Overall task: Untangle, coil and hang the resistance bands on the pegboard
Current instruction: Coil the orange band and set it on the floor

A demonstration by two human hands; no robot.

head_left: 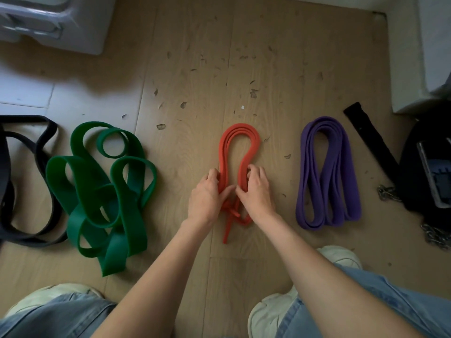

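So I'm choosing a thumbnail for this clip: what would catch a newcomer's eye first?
Dead centre, the left hand and right hand grip a folded orange band on the wooden floor. To its left sprawls a wide green band in loose tangled loops; to its right lies a purple band, neatly folded.

The middle of the red band (240, 142) is covered by the left hand (207, 198) and right hand (256, 191), while the black band (26, 181), far left of it, is cut off by the picture's edge.
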